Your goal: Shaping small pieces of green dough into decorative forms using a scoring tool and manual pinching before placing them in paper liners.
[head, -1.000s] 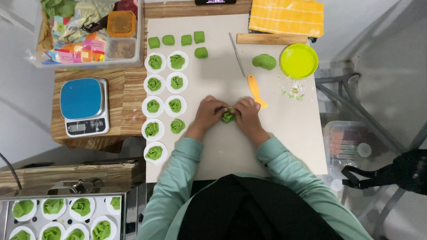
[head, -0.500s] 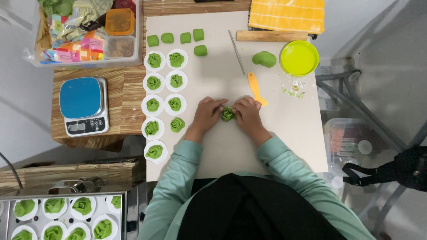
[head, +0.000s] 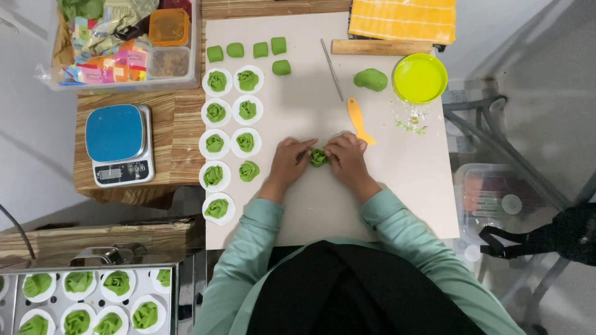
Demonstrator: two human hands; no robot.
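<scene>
On beige mat (head: 310, 205), hands pinch green dough (head: 319, 157).

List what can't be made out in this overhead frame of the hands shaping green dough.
- Dough piece, head view: mostly covered by the left hand and right hand; its full shape is hidden.
- Steel tray: cut off by the bottom-left edge.
- Scale display: too small to read.
- Clear bin contents: jumbled, cut off at the top edge.
</scene>
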